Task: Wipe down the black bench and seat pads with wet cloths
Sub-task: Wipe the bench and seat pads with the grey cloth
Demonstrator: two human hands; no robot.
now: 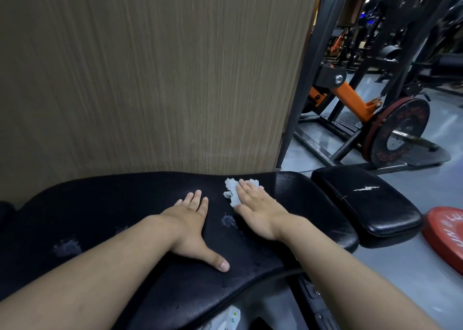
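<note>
Head view. Left hand flat, fingers straight, thumb splayed, bracing on the black bench pad. Right hand flat at its 1 o'clock, straight fingers pressing the pale cloth onto the pad. Droplets beside the cloth: wiping judged partly done. Seat pad, 3 o'clock, torn, looks untouched. Red plate, 4 o'clock: white lettering cut off, unreadable.

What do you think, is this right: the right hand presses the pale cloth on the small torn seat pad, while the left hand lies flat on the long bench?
Not quite. The head view shows the right hand pressing the pale cloth on the long bench, not on the small torn seat pad. The left hand lies flat on the long bench, as said.
</note>
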